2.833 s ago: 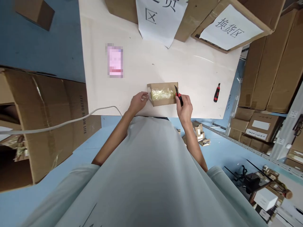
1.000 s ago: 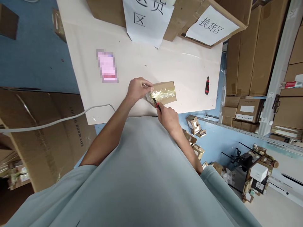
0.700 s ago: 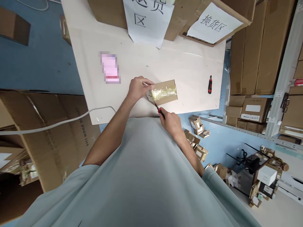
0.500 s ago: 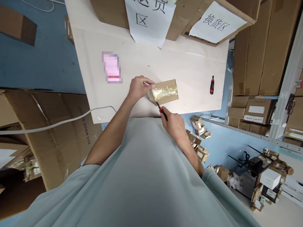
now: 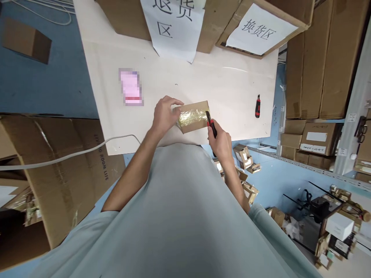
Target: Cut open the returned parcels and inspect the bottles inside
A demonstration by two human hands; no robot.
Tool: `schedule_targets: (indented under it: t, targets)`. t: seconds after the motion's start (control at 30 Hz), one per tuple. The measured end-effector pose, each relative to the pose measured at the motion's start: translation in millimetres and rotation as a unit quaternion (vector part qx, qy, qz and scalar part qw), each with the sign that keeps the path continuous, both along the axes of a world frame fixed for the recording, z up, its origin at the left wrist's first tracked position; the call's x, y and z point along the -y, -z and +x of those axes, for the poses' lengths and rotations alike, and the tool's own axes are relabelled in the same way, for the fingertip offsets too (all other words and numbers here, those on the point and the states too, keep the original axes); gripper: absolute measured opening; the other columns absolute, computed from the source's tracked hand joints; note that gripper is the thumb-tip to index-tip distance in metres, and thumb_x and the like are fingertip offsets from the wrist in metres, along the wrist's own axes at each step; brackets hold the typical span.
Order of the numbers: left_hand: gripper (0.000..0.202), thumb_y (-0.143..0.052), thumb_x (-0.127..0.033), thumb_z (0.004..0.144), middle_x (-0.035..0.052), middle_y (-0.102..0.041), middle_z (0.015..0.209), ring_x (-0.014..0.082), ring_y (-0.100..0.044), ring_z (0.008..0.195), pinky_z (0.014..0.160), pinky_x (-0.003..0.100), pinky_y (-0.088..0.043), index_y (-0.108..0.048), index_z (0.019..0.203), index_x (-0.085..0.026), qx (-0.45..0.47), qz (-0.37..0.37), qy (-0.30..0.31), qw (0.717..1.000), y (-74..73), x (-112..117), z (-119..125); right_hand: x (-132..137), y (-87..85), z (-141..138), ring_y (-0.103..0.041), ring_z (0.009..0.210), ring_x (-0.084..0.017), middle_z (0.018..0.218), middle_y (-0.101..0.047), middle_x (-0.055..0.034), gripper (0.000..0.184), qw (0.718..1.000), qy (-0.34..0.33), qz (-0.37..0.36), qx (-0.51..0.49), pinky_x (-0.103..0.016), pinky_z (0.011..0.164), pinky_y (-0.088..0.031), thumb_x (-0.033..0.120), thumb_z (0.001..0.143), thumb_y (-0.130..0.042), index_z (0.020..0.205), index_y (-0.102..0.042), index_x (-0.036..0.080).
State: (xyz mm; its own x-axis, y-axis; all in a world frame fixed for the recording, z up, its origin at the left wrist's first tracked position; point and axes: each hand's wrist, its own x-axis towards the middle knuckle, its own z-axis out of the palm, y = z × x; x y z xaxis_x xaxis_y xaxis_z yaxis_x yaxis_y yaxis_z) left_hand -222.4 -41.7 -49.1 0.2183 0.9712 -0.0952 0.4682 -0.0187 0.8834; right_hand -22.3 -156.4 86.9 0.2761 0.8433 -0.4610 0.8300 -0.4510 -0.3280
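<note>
A small cardboard box [image 5: 193,116] with shiny clear tape across its top lies near the front edge of the white table [image 5: 232,88]. My left hand [image 5: 165,116] grips the box at its left end, thumb on the near side of the top and index finger along the far edge. In my right hand [image 5: 220,143] is a black and red utility knife [image 5: 213,126], fingers wrapped round its handle. Its tip is at the box's right end, by the end of the tape. Whether the blade cuts in, I cannot tell.
A second utility knife [image 5: 257,106] lies on the table at the right. A blurred pink item [image 5: 131,87] is at the left. Boxes with paper signs [image 5: 176,31] stand along the back. A white cable [image 5: 87,148] crosses the left edge.
My right hand has moved the utility knife from the box's left end to its right end. The box and my left hand appear slightly further left in view, which has also shifted.
</note>
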Motion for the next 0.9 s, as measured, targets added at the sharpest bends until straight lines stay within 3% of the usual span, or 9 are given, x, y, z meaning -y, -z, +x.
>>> schedule_targets:
  t: [0.07, 0.17, 0.3, 0.5, 0.63, 0.9]
  targets:
    - [0.024, -0.065, -0.021, 0.101, 0.0090, -0.077, 0.125, 0.0321, -0.070, 0.124, 0.116, 0.054, -0.055, -0.083, 0.117, -0.026, -0.026, 0.051, 0.015, 0.998, -9.3, 8.5, 21.8, 2.7, 7.1, 20.4, -0.078, 0.079, -0.023, 0.099, -0.084, -0.0047, 0.056, 0.995, 0.049, 0.026, -0.083, -0.035, 0.088, -0.061, 0.046, 0.119, -0.042, 0.168, -0.054, 0.021]
    - [0.025, -0.060, -0.025, 0.107, 0.0105, -0.074, 0.137, 0.0343, -0.065, 0.136, 0.122, 0.059, -0.050, -0.079, 0.123, -0.027, -0.047, 0.089, 0.066, 0.993, -17.8, 20.0, 55.7, 7.7, 21.1, 43.5, -0.073, 0.069, -0.016, 0.102, -0.079, -0.0010, 0.065, 0.968, 0.113, 0.066, -0.214, -0.030, 0.076, -0.063, 0.054, 0.117, -0.044, 0.173, -0.042, 0.022]
    - [0.031, -0.052, -0.036, 0.115, 0.0110, -0.067, 0.158, 0.0345, -0.058, 0.151, 0.135, 0.064, -0.038, -0.073, 0.135, -0.029, -0.073, 0.115, 0.103, 0.985, -11.4, 27.2, 77.0, 14.6, 38.6, 59.8, -0.067, 0.063, -0.011, 0.108, -0.075, -0.0009, 0.073, 0.934, 0.150, 0.102, -0.309, -0.024, 0.060, -0.059, 0.065, 0.116, -0.045, 0.176, -0.036, 0.026]
    - [0.039, -0.045, -0.048, 0.119, 0.0103, -0.064, 0.165, 0.0333, -0.056, 0.156, 0.138, 0.065, -0.034, -0.072, 0.141, -0.031, -0.098, 0.124, 0.108, 0.982, 1.9, 26.9, 71.4, 23.1, 53.7, 59.9, -0.058, 0.058, -0.009, 0.107, -0.072, -0.0006, 0.069, 0.932, 0.157, 0.086, -0.316, -0.022, 0.055, -0.053, 0.051, 0.121, -0.036, 0.184, -0.025, 0.025]
    - [0.041, -0.043, -0.050, 0.120, 0.0088, -0.064, 0.167, 0.0337, -0.056, 0.158, 0.137, 0.067, -0.035, -0.072, 0.143, -0.034, -0.106, 0.124, 0.109, 0.981, 2.3, 27.4, 71.6, 27.6, 59.2, 52.3, -0.059, 0.058, -0.011, 0.112, -0.075, -0.0024, 0.071, 0.946, 0.113, 0.037, -0.301, -0.025, 0.058, -0.056, 0.044, 0.120, -0.035, 0.186, -0.018, 0.026]
    - [0.041, -0.045, -0.052, 0.119, 0.0073, -0.061, 0.171, 0.0337, -0.053, 0.162, 0.139, 0.068, -0.032, -0.072, 0.144, -0.035, -0.099, 0.115, 0.110, 0.982, 4.5, 27.9, 71.3, 17.2, 65.0, 46.9, -0.076, 0.095, -0.025, 0.128, -0.079, -0.0116, 0.072, 0.980, -0.011, 0.061, -0.188, -0.043, 0.093, -0.067, 0.033, 0.117, -0.033, 0.185, -0.014, 0.019]
